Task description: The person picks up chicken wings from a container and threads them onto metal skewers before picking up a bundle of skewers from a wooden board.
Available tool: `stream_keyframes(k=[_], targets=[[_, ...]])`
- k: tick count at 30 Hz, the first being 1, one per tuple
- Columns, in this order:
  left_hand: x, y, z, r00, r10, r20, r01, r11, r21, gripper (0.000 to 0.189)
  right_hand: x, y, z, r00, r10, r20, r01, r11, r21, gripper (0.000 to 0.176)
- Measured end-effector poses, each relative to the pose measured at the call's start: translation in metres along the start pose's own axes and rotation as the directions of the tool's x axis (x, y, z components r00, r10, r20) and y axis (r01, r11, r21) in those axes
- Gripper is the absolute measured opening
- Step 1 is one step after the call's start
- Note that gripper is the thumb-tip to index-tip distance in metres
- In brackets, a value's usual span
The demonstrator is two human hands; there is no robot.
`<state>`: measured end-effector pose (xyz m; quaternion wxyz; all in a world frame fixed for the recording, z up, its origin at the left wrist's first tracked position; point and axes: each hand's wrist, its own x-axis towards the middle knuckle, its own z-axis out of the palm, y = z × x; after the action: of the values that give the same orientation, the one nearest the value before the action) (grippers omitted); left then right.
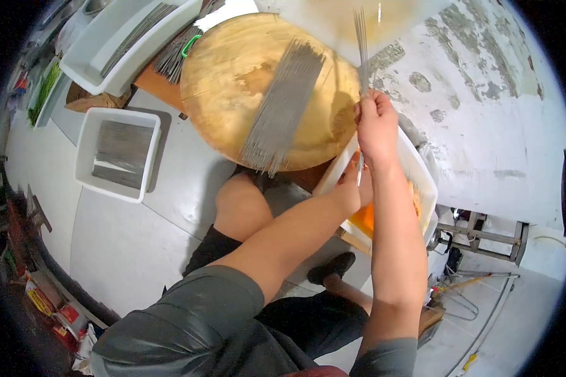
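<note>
My right hand [377, 122] is closed around a small bunch of thin grey skewers [361, 50] that point up and away, at the right edge of the round wooden block [214, 81]. Below it, my left hand [355, 179] reaches into a white tub [429, 182] with orange contents [365, 220]. Its fingers are partly hidden by the tub and my right arm, so what they hold is not clear. A wide pile of grey skewers [283, 107] lies across the block.
A white bin [148, 157] of skewers stands on the floor at the left. Above it is a larger white tub [82, 63] with more skewers. A green-handled item [190, 45] lies beside the block. A metal frame [484, 242] is at the lower right.
</note>
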<state>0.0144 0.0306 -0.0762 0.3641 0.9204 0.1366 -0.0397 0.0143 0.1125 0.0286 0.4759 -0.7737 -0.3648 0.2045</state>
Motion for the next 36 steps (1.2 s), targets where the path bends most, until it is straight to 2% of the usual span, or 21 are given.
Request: stream_keyframes(k=[4,6,7,9,10,11,12,13,14,16,17,18,19,22,23,24,26,29,30,32,36], targets=[[0.005,-0.007,-0.004,1.0,-0.015,-0.018,0.015,1.0,0.025,0.028,-0.058,-0.044,-0.06,0.987,0.153,0.055,-0.161,0.885,0.437,0.017],[0.009,-0.017,-0.01,0.999,-0.033,-0.035,0.034,0.999,0.026,0.028,-0.092,-0.041,-0.1,0.975,0.222,-0.014,-0.179,0.821,0.543,0.017],[0.009,-0.02,-0.008,0.989,-0.055,-0.134,0.054,0.999,-0.007,0.027,-0.112,-0.035,-0.121,0.972,0.227,-0.067,-0.15,0.811,0.565,0.016],[0.012,-0.018,-0.028,0.993,-0.121,-0.008,0.121,0.993,0.013,0.025,-0.155,-0.02,-0.163,0.938,0.264,-0.226,-0.092,0.816,0.57,0.016],[0.021,-0.027,-0.021,0.992,-0.077,-0.101,0.074,0.997,-0.03,0.027,-0.179,-0.011,-0.183,0.897,0.295,-0.33,-0.07,0.831,0.552,0.016],[0.02,-0.024,-0.034,0.998,-0.059,-0.031,0.057,0.997,-0.051,0.026,-0.205,-0.006,-0.204,0.87,0.337,-0.359,-0.086,0.822,0.562,0.016],[0.041,-0.039,-0.022,0.99,0.135,0.037,-0.14,0.952,0.272,0.028,-0.231,-0.002,-0.222,0.841,0.377,-0.387,-0.099,0.812,0.576,0.016],[0.029,-0.02,-0.048,0.994,0.035,0.105,-0.063,0.959,0.277,0.034,-0.254,-0.003,-0.234,0.792,0.413,-0.45,-0.093,0.81,0.579,0.017],[0.029,-0.021,-0.047,1.0,-0.006,-0.026,0.008,0.997,0.074,0.037,-0.277,-0.002,-0.243,0.735,0.447,-0.51,-0.088,0.808,0.583,0.017],[0.036,-0.02,-0.047,0.997,0.032,-0.066,-0.026,0.995,0.095,0.036,-0.324,0.013,-0.257,0.765,0.427,-0.482,0.035,0.719,0.694,0.021],[0.035,-0.017,-0.045,0.995,-0.037,-0.088,0.037,0.999,-0.002,0.037,-0.343,0.018,-0.252,0.751,0.455,-0.479,0.068,0.668,0.741,0.023],[0.03,-0.009,-0.05,0.988,-0.112,-0.106,0.101,0.99,-0.101,0.038,-0.359,0.021,-0.24,0.713,0.509,-0.482,0.06,0.641,0.765,0.021],[0.027,-0.004,-0.05,0.975,-0.19,-0.115,0.164,0.966,-0.201,0.039,-0.371,0.027,-0.224,0.719,0.522,-0.459,0.024,0.641,0.767,0.018],[0.035,-0.013,-0.046,0.978,-0.205,-0.04,0.193,0.96,-0.205,0.034,-0.382,0.03,-0.183,0.727,0.63,-0.274,-0.119,0.509,0.853,0.013],[0.035,-0.015,-0.043,0.976,-0.205,-0.07,0.189,0.962,-0.195,0.032,-0.379,0.03,-0.178,0.734,0.636,-0.239,-0.111,0.459,0.881,0.012],[0.032,-0.013,-0.042,0.981,-0.192,-0.04,0.191,0.981,-0.028,0.032,-0.375,0.032,-0.177,0.743,0.638,-0.203,-0.104,0.41,0.906,0.012],[0.026,-0.005,-0.045,0.982,-0.187,0.015,0.174,0.939,0.295,0.032,-0.359,0.036,-0.184,0.793,0.559,-0.243,-0.043,0.449,0.892,0.012],[0.003,0.022,-0.053,0.921,-0.221,0.322,0.026,0.858,0.514,0.03,-0.338,0.034,-0.198,0.826,0.517,-0.224,-0.054,0.469,0.882,0.012],[-0.003,0.027,-0.053,0.872,-0.243,0.425,-0.047,0.823,0.566,0.031,-0.33,0.033,-0.202,0.834,0.511,-0.207,-0.071,0.472,0.879,0.012],[-0.011,0.008,-0.037,0.868,-0.173,0.466,-0.122,0.835,0.537,0.041,-0.318,0.042,-0.206,0.855,0.485,-0.183,-0.07,0.459,0.886,0.01],[-0.026,0.027,-0.026,0.825,-0.237,0.513,-0.103,0.83,0.549,0.047,-0.316,0.078,-0.2,0.86,0.487,-0.152,-0.11,0.469,0.876,0.01]])
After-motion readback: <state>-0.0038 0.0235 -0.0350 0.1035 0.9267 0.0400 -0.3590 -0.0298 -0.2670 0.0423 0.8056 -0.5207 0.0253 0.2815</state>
